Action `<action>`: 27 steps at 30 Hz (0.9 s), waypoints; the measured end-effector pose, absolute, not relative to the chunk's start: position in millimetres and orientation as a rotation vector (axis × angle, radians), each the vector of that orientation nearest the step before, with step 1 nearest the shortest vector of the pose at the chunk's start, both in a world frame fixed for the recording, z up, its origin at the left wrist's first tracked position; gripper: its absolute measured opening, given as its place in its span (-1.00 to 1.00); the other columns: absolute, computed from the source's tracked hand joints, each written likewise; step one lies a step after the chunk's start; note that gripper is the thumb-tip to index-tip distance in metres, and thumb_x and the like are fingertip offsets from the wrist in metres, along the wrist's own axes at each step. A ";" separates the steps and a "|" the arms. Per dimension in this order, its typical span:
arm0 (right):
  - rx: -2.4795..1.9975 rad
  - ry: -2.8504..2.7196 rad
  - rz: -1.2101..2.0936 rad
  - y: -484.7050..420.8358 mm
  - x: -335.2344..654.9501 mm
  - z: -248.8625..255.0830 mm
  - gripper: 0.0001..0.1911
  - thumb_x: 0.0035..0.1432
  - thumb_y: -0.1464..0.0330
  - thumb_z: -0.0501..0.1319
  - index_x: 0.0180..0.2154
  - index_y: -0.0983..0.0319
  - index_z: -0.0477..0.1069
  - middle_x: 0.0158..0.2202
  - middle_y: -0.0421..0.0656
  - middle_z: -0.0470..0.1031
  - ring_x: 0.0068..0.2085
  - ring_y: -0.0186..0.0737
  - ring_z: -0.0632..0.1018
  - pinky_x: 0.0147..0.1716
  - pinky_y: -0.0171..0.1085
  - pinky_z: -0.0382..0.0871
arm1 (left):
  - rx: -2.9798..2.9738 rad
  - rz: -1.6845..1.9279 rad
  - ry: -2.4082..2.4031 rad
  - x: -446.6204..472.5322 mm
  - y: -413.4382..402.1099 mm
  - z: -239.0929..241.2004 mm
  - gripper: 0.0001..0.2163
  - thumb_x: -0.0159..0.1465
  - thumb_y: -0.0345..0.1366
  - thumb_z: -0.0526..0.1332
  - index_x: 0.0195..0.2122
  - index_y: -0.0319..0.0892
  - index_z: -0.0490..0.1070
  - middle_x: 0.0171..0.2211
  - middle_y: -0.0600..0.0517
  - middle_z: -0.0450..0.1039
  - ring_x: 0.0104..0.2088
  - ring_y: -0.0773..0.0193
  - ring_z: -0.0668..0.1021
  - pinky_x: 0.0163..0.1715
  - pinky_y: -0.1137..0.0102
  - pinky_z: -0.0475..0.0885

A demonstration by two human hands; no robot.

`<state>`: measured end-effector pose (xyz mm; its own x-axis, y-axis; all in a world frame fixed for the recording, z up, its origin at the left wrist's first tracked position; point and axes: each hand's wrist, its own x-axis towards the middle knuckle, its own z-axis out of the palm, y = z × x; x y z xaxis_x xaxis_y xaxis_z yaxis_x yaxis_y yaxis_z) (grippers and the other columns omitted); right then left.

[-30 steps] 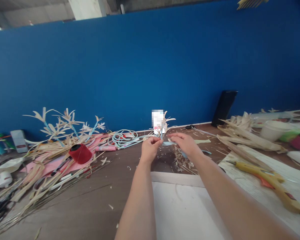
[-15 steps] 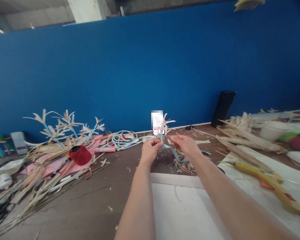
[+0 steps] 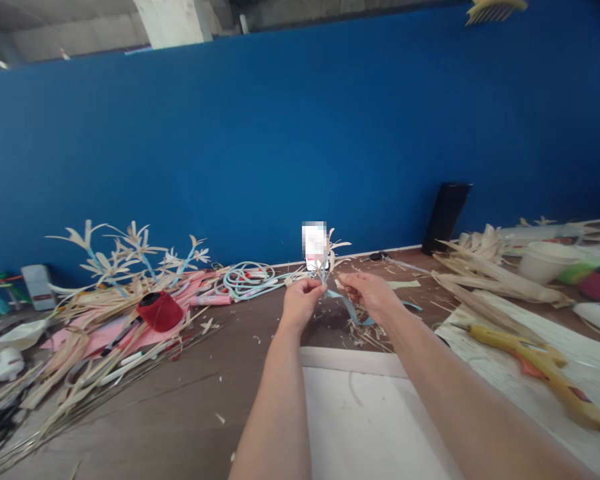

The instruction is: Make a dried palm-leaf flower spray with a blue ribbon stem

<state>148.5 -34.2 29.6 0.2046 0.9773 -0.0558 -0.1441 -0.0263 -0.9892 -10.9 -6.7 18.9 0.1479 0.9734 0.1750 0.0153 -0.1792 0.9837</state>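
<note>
My left hand (image 3: pixel 301 303) pinches the stem of a flower (image 3: pixel 334 251) made of pale dried husk strips, its petals spreading above my fingers. Close by on the right, my right hand (image 3: pixel 370 293) has thumb and fingertips pressed together near the stem; what lies between them is too small to make out. A light blue ribbon-like strip (image 3: pixel 349 307) hangs between the two hands and curls down to the table. Behind the flower a phone (image 3: pixel 316 243) leans upright, its screen partly blurred.
Similar flowers (image 3: pixel 143 248) stand at the left among husk strips, a red cone-shaped object (image 3: pixel 160 311) and coiled pale-blue cord (image 3: pixel 250 280). A yellow glue gun (image 3: pixel 540 367) lies on papers at right, near dried husks (image 3: pixel 505 267) and a white cup (image 3: pixel 547 261). A white board (image 3: pixel 360 413) lies under my forearms.
Both hands stay almost in place. The fingers of my right hand have shifted very slightly beside the stem.
</note>
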 end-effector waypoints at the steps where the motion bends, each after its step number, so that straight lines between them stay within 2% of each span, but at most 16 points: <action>1: -1.237 -0.934 1.144 -33.7 148.9 28.7 -0.74 -0.17 0.20 0.32 -0.50 0.27 0.40 -0.55 -0.21 0.38 -0.55 -0.39 0.35 -0.59 -0.40 0.25 | 1.433 1.212 1.031 -10.9 -6.6 18.8 -0.77 -0.06 -0.19 0.28 -0.44 -0.24 0.45 -0.53 0.05 0.42 -0.54 0.40 0.36 -0.49 0.48 0.22; 14: -1.223 -1.031 1.117 -34.7 142.9 32.7 -0.80 0.00 0.30 0.19 -0.40 0.30 0.46 -0.45 -0.13 0.47 -0.47 -0.39 0.42 -0.60 -0.45 0.21 | 1.447 1.209 1.054 -11.4 -7.8 20.1 -0.76 -0.06 -0.18 0.28 -0.44 -0.25 0.45 -0.55 0.06 0.40 -0.54 0.40 0.35 -0.49 0.48 0.22; 21: -1.189 -1.037 1.168 -37.6 141.3 35.8 -0.76 0.03 0.43 0.12 -0.23 0.24 0.47 -0.15 -0.07 0.49 -0.25 -0.29 0.50 -0.53 -0.43 0.30 | 1.429 1.206 1.038 -11.2 -7.7 19.1 -0.76 -0.07 -0.17 0.29 -0.44 -0.24 0.44 -0.56 0.07 0.39 -0.56 0.41 0.33 -0.52 0.49 0.20; 24: -1.283 -1.075 0.998 -39.2 142.9 38.6 -0.70 0.01 0.40 0.14 -0.16 0.21 0.45 -0.10 -0.10 0.47 -0.19 -0.26 0.49 -0.39 -0.37 0.35 | 1.415 1.202 1.039 -10.9 -8.1 19.9 -0.76 -0.08 -0.17 0.29 -0.45 -0.24 0.44 -0.56 0.08 0.39 -0.57 0.42 0.32 -0.52 0.49 0.20; 27: -1.459 -1.166 0.699 -39.7 144.9 39.6 -0.69 -0.01 0.30 0.18 -0.17 0.17 0.47 -0.14 -0.13 0.50 -0.18 -0.21 0.48 -0.28 -0.29 0.35 | 1.410 1.200 1.052 -10.6 -7.8 19.9 -0.76 -0.08 -0.17 0.29 -0.45 -0.24 0.44 -0.57 0.08 0.39 -0.57 0.42 0.32 -0.52 0.49 0.20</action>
<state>144.9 -39.7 39.6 0.3448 0.9229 0.1714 0.2838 0.0716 -0.9562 -10.6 -7.8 19.9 0.1402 0.9784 0.1521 0.0226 -0.1567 0.9874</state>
